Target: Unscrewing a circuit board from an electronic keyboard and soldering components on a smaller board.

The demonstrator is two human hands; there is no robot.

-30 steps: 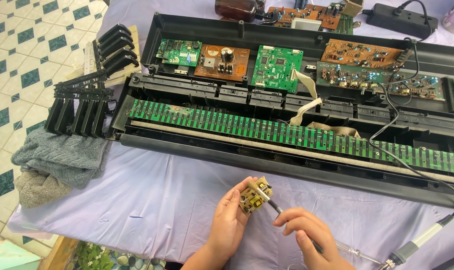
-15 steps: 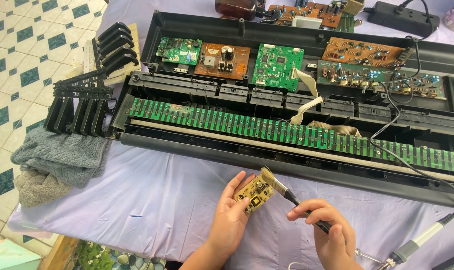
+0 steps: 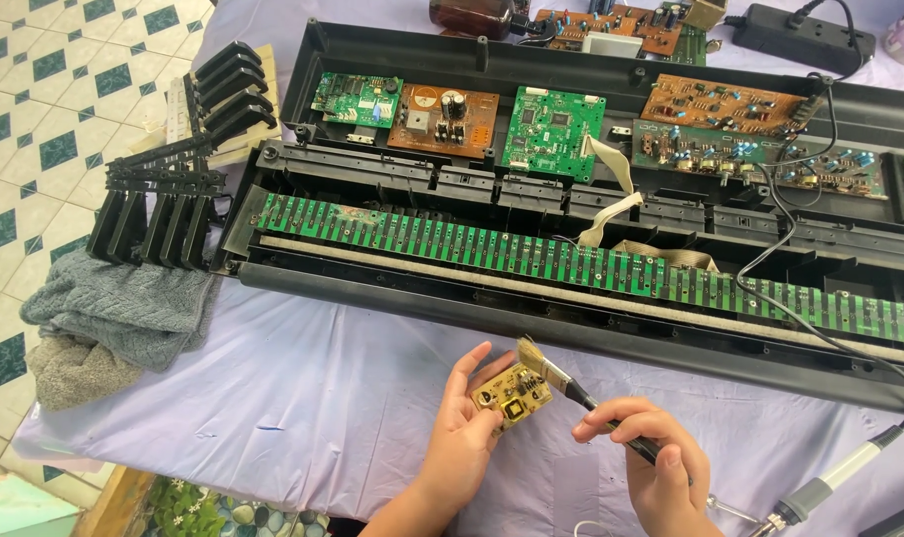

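**Brushing a small board by the opened keyboard**

The left hand [image 3: 462, 438] grips a small yellowish circuit board [image 3: 513, 395] by its edge, just above the lavender-covered worktop [image 3: 303, 398]. The right hand [image 3: 661, 467] is closed around a brush [image 3: 561, 380], bristles touching the board's top corner. The opened keyboard case [image 3: 571, 298] sits right behind, with a soldering iron [image 3: 830, 482] lying off to the right.

Small yellow circuit board [image 3: 512, 396] in left hand [image 3: 462, 433], brush [image 3: 561, 380] in right hand [image 3: 656, 462].
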